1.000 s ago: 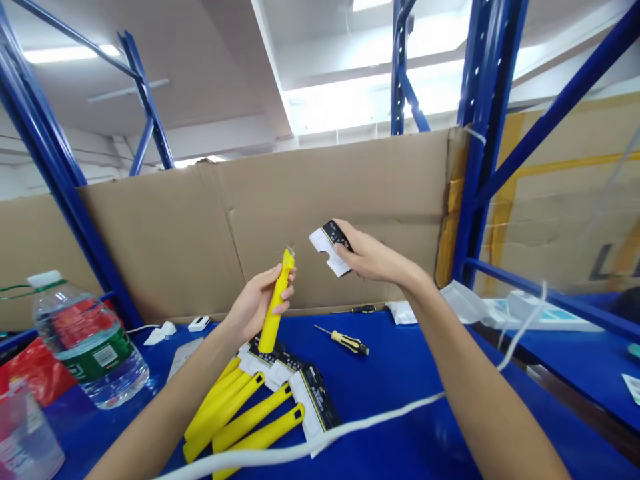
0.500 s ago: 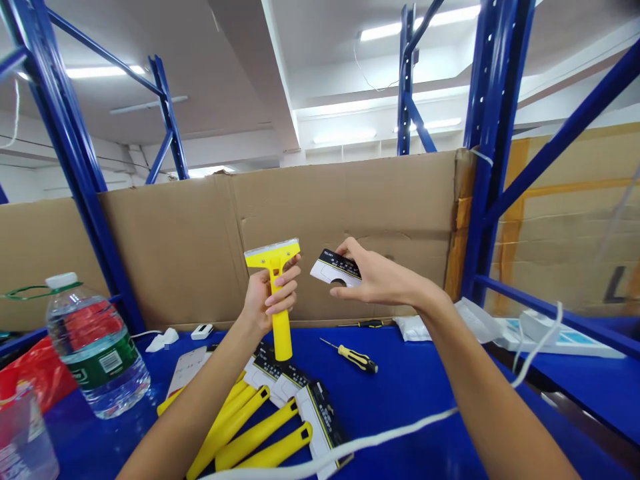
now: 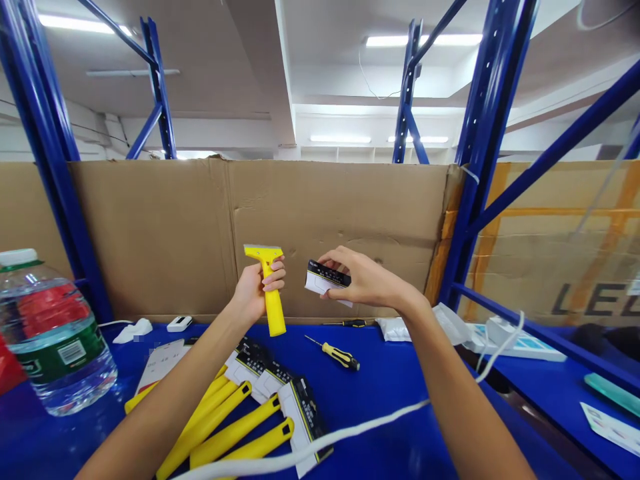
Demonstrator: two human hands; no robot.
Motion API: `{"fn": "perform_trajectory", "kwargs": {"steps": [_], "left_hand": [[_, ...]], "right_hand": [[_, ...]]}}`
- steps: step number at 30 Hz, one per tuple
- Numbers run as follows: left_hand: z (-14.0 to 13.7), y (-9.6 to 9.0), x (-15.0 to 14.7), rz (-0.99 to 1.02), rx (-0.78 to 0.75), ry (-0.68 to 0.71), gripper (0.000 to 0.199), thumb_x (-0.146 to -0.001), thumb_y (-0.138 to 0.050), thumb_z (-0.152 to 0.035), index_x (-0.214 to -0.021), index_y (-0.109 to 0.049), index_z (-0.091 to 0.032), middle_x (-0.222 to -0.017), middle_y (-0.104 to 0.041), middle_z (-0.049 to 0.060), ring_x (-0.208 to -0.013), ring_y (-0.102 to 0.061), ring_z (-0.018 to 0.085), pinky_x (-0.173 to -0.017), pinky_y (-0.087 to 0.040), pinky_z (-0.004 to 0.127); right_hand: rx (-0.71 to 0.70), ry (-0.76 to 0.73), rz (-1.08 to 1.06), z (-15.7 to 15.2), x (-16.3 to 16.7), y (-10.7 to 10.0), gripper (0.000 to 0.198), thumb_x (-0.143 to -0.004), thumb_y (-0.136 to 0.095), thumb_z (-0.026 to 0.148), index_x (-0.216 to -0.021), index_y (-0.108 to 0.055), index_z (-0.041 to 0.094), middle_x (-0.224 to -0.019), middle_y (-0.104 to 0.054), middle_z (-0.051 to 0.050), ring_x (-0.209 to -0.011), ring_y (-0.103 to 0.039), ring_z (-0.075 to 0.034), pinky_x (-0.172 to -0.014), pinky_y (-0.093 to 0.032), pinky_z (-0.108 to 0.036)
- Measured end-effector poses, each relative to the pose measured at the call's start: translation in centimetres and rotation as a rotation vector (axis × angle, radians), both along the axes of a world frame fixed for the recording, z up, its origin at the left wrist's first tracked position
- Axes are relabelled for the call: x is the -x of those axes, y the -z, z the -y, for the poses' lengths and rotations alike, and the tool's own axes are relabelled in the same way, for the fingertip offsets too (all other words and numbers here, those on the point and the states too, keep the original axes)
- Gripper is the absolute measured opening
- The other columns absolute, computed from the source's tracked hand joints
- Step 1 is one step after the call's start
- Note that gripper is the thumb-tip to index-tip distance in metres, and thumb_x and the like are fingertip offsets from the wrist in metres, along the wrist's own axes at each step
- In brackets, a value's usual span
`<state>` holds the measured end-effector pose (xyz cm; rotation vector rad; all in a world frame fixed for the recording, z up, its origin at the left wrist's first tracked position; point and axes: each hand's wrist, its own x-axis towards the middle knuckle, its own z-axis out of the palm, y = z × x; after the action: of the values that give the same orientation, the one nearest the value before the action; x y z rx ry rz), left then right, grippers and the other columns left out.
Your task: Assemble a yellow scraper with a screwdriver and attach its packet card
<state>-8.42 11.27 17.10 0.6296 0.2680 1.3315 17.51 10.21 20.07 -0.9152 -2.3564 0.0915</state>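
Note:
A yellow scraper [image 3: 273, 300] with a wide metal-edged head is upright in my left hand [image 3: 254, 290], whose fingers wrap its handle just below the head. To its right, my right hand [image 3: 367, 277] pinches a small black-and-white card sleeve [image 3: 327, 277] between thumb and fingers. The sleeve and the scraper are apart, both raised above the blue table. Below my left forearm lie several more yellow scrapers [image 3: 235, 427], handles toward me, some with black-and-white sleeves [image 3: 303, 420] near their ends; my arm hides part of them.
On the blue table [image 3: 380, 407] lie a yellow-and-black screwdriver [image 3: 340, 355] and a darker one [image 3: 353, 323] behind it. A large water bottle [image 3: 55, 340] stands left. A white cable [image 3: 350, 432] crosses in front. Cardboard [image 3: 320, 200] walls the back between blue rack posts [image 3: 485, 120].
The view has turned slightly right. The scraper's head now faces more obliquely, and the sleeve has tilted a little in my right hand. Both holds stay the same.

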Motion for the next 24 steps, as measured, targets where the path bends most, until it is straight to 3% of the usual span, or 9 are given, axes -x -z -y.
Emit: {"fn": "perform_trajectory", "kwargs": {"steps": [4,8,13,17,21,24], "left_hand": [[-0.4,0.4,-0.3,0.026,0.018,-0.032,0.026,-0.1,-0.034,-0.001,-0.099,-0.056,-0.015,-0.07,-0.052,-0.003,-0.038,-0.042,0.005,-0.032,-0.031,0.012],[-0.8,0.5,-0.2,0.042,0.027,-0.059,0.022,-0.1,-0.037,-0.005,-0.097,-0.055,-0.017,-0.074,-0.056,0.001,-0.046,-0.05,0.008,-0.032,-0.031,0.012],[-0.7,0.3,0.2,0.081,0.033,-0.083,0.02,-0.102,-0.039,-0.009,-0.095,-0.056,-0.017,-0.068,-0.047,-0.002,-0.046,-0.047,0.009,-0.032,-0.031,0.012],[-0.3,0.0,0.3,0.109,0.044,-0.063,0.024,-0.105,-0.036,-0.009,-0.092,-0.053,-0.019,-0.069,-0.046,-0.002,-0.047,-0.047,0.009,-0.033,-0.032,0.012],[-0.1,0.0,0.1,0.145,0.072,-0.035,0.026,-0.105,-0.033,-0.008,-0.087,-0.047,-0.021,-0.07,-0.046,-0.001,-0.048,-0.047,0.009,-0.035,-0.033,0.012],[-0.1,0.1,0.1,0.174,0.097,-0.017,0.025,-0.105,-0.034,-0.008,-0.087,-0.045,-0.022,-0.07,-0.046,-0.002,-0.048,-0.047,0.01,-0.035,-0.033,0.012]], "right_hand": [[0.059,-0.031,0.039,0.1,0.4,0.0,0.064,-0.081,-0.097,0.035,-0.137,-0.069,0.023,-0.133,-0.073,-0.01,-0.119,-0.071,-0.025,-0.108,-0.056,-0.041],[0.086,-0.007,0.057,0.3,0.8,0.1,0.057,-0.079,-0.098,0.038,-0.124,-0.069,0.02,-0.124,-0.074,-0.008,-0.11,-0.07,-0.024,-0.099,-0.055,-0.039],[0.083,0.011,0.089,0.7,1.2,0.0,0.057,-0.073,-0.099,0.042,-0.11,-0.061,0.023,-0.117,-0.07,-0.006,-0.103,-0.064,-0.024,-0.089,-0.05,-0.038],[0.158,0.029,0.164,1.2,1.5,-0.1,0.058,-0.073,-0.096,0.045,-0.107,-0.053,0.024,-0.114,-0.071,-0.005,-0.095,-0.062,-0.023,-0.081,-0.046,-0.036],[0.277,-0.099,0.248,1.9,1.9,-0.3,0.048,-0.081,-0.093,0.046,-0.11,-0.062,0.023,-0.112,-0.074,-0.004,-0.096,-0.065,-0.023,-0.083,-0.048,-0.034],[0.416,-0.26,0.263,2.7,2.3,-0.6,0.039,-0.084,-0.093,0.046,-0.104,-0.068,0.022,-0.099,-0.074,0.0,-0.089,-0.063,-0.019,-0.076,-0.048,-0.031]]}}
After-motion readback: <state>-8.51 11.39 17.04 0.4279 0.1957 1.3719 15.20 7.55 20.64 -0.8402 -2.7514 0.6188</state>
